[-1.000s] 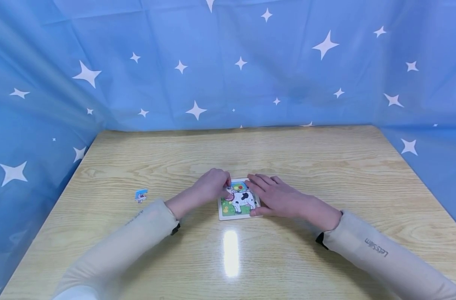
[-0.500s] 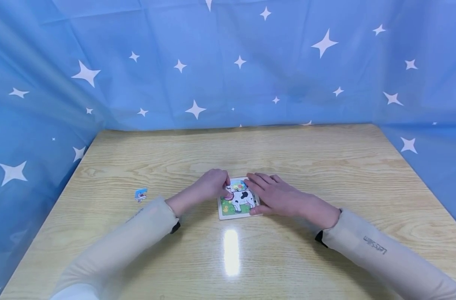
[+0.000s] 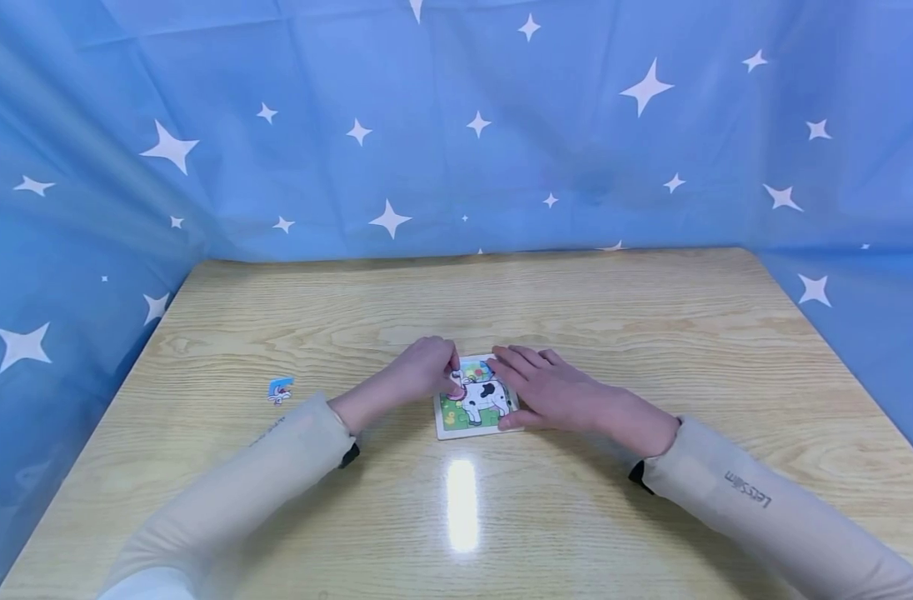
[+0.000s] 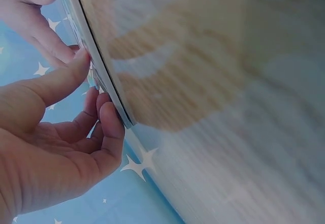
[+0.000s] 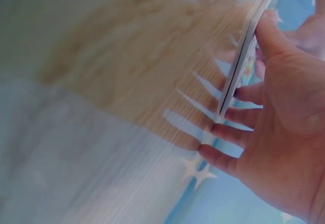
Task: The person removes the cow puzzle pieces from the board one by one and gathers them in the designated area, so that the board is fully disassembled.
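A jigsaw puzzle (image 3: 486,400) of a black-and-white cow lies in a thin, light-edged board (image 3: 464,434) mid-table. My left hand (image 3: 424,368) is over its left side, pinching a puzzle piece (image 3: 456,383) with the cow's head between thumb and curled fingers; the fingers partly hide it. In the left wrist view, the left thumb (image 4: 76,71) touches the puzzle's face by the board's edge. Across the right side my right hand (image 3: 554,392) rests with fingers spread, steadying the board; the right wrist view shows its fingers (image 5: 218,158) reaching past the board's edge.
A loose blue-and-white puzzle piece (image 3: 280,390) lies on the wooden table (image 3: 614,308), left of the left forearm. Blue cloth (image 3: 456,167) with white stars hangs behind the table and along both sides. Light glares on the tabletop in front of the puzzle.
Both hands stay at the puzzle with hardly any movement. The whole head view shifts slightly.
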The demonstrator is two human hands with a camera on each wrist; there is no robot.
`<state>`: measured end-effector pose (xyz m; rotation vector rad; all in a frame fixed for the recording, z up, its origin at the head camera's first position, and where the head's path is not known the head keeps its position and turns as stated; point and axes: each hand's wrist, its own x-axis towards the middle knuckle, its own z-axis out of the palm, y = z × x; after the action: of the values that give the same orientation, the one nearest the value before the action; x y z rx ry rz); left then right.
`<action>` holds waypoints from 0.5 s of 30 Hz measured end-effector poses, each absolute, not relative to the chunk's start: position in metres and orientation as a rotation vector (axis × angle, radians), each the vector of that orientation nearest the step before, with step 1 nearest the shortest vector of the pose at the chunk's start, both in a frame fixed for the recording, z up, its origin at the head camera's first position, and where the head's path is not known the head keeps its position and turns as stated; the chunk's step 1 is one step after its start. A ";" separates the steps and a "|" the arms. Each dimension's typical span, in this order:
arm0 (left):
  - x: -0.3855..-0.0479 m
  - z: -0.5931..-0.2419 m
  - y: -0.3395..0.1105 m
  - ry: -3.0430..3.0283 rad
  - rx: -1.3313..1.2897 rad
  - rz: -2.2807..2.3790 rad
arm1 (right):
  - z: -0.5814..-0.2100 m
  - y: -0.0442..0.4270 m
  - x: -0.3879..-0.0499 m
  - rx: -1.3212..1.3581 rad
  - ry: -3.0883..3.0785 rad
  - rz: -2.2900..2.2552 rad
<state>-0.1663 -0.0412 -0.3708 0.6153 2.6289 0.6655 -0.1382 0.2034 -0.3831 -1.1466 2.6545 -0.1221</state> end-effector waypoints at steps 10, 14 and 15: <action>-0.167 -0.370 -0.042 2.602 0.676 0.723 | -0.383 0.204 -0.139 -1.137 2.642 -0.125; -0.168 -0.370 -0.042 2.589 0.668 0.781 | -0.381 0.203 -0.139 -1.128 2.638 -0.124; -0.168 -0.370 -0.042 2.589 0.669 0.784 | -0.381 0.203 -0.138 -1.128 2.638 -0.122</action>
<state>-0.1681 -0.0418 -0.3696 0.6688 2.5889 0.7844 -0.1384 0.2032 -0.3805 -1.1283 2.6381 -0.1220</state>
